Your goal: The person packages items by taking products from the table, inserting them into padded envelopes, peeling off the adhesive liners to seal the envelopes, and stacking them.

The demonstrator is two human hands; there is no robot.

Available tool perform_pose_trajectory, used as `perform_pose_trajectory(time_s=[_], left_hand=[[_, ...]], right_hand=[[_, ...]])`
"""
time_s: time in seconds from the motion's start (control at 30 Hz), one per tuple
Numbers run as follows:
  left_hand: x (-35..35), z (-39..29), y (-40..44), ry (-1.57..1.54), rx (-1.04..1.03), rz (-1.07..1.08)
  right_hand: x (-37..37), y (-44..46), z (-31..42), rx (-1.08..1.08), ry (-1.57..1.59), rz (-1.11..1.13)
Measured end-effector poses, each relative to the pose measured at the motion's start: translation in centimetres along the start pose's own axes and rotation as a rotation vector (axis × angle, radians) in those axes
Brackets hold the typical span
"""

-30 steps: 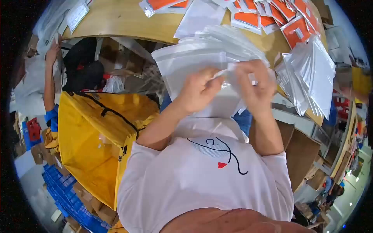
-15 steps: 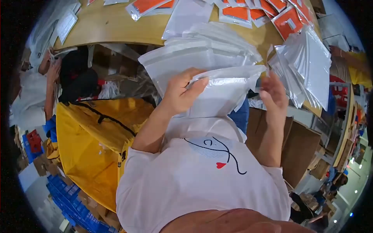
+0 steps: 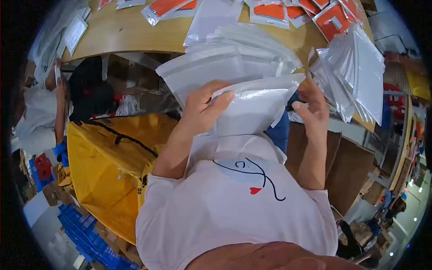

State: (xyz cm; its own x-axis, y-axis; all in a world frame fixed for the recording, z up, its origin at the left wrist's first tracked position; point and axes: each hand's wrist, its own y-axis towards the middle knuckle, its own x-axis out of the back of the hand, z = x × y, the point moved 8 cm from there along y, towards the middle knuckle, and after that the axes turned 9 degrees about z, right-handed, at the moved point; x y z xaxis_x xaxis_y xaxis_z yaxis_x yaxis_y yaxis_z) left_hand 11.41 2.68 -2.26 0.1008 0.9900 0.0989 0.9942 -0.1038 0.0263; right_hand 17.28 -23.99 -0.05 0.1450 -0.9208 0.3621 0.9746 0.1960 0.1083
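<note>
My left hand (image 3: 207,105) is closed on the top edge of a white plastic mailing bag (image 3: 256,110), its thumb over the front and its fingers behind. The bag hangs in front of my shirt, and its upper edge is folded over and shiny. My right hand (image 3: 314,105) is beside the bag's right corner, with thumb and fingers apart; its fingertips are near that corner, and I cannot tell whether they touch it. Behind the held bag, a fanned pile of similar white bags (image 3: 193,67) overhangs the table's edge.
On the wooden table (image 3: 130,33) lie several orange packs in clear sleeves (image 3: 270,12). A second stack of white bags (image 3: 360,76) is at the right edge. A yellow fabric bag (image 3: 99,166) stands to my left, cardboard (image 3: 348,173) to my right. Another person's arm (image 3: 60,108) shows far left.
My right hand has moved slightly left and its fingers have come closer to the bag's corner. The held bag has shifted slightly left, with my left hand still gripping it.
</note>
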Motion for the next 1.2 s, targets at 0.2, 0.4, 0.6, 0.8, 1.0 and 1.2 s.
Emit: perform_pose_trajectory(time_s=[0.2, 0.4, 0.6, 0.8, 1.0, 1.2], left_hand=[[0.6, -1.0, -0.3, 0.183, -0.203, 0.090], [0.7, -2.1, 0.0, 0.087, -0.243, 0.255], [-0.4, -0.8, -0.2, 0.012, -0.089, 0.155], [-1.2, -1.0, -1.4, -0.087, -0.055, 0.236], [-0.1, -7.1, -4.1, -0.076, -0.259, 0.291], [15.6, -16.7, -22.3, 0.517, -0.422, -0.532]], right_hand=[[-3.2, 1.5, -3.6, -0.060, 0.571, 0.307], [-2.4, 1.8, -5.0, -0.166, 0.710, 0.321], [-3.4, 0.5, -2.8, -0.187, 0.447, 0.223], [0.1, 4.3, -3.3, -0.084, 0.825, -0.012], [-6.9, 4.9, 6.2, 0.645, -0.368, 0.136], [-11.8, 4.7, 4.0, 0.657, -0.851, 0.135]])
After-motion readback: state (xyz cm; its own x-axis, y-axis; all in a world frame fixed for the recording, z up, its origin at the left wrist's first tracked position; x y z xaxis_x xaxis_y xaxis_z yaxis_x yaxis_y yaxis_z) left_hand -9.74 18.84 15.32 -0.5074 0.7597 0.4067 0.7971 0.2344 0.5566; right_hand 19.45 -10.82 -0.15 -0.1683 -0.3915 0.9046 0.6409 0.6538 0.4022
